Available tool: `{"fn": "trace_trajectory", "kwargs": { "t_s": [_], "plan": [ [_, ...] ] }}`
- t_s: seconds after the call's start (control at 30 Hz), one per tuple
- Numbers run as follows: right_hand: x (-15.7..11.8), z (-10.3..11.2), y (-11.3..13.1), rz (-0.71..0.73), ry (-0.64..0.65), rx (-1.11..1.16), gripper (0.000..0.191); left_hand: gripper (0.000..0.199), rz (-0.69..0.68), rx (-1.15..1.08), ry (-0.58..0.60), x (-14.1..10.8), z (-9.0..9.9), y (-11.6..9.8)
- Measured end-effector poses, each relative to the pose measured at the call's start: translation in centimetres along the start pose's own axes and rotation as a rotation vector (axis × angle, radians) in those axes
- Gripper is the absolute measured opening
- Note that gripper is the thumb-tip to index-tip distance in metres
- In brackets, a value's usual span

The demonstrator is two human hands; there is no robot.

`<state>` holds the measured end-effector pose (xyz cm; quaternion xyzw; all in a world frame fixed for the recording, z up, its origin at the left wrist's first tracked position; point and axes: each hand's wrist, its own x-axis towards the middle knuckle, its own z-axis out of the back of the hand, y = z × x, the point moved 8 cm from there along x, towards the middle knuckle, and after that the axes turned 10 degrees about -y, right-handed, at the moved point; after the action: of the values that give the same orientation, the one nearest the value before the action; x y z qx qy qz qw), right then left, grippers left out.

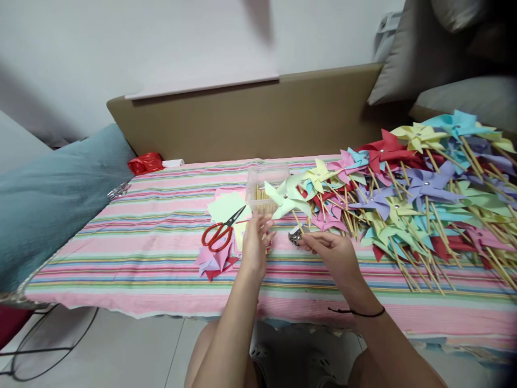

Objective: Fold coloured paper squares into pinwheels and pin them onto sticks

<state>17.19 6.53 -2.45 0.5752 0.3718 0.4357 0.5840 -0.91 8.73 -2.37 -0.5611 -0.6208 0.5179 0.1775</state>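
Observation:
A pale green paper pinwheel (287, 197) on a thin wooden stick is held upright by my right hand (327, 249), whose fingers pinch the stick's lower end. Just left of it, my left hand (257, 240) has its fingers apart, near the pinwheel's left blades but holding nothing. Behind the hands stands a clear plastic box (258, 178) of sticks. Beside my left hand, red-handled scissors (222, 233) rest on coloured paper sheets (224, 207). A small metallic item (295, 235) lies by my right fingertips, partly covered.
Many finished pinwheels (426, 184) are heaped across the right side of the striped cloth (153, 237). A red plastic bag (146, 163) and a small white box (173, 163) sit at the back left. Grey cushions (468, 99) lean at the back right.

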Motion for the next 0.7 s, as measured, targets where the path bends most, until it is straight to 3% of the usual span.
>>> {"fn": "trace_trajectory", "kwargs": {
  "t_s": [0.13,0.37,0.7],
  "plan": [
    [0.0,-0.7,-1.2,-0.148,0.044,0.148,0.022,0.039,0.005,0.228,0.056,-0.1,-0.4,1.4],
    [-0.7,-2.0,-1.2,-0.162,0.119,0.185,0.023,0.031,-0.089,0.287,0.291,-1.2,-2.6,1.8],
    [-1.3,-3.0,-1.6,-0.211,0.153,0.135,0.033,0.027,-0.159,0.239,0.154,-0.6,-1.6,0.6]
  ]
}}
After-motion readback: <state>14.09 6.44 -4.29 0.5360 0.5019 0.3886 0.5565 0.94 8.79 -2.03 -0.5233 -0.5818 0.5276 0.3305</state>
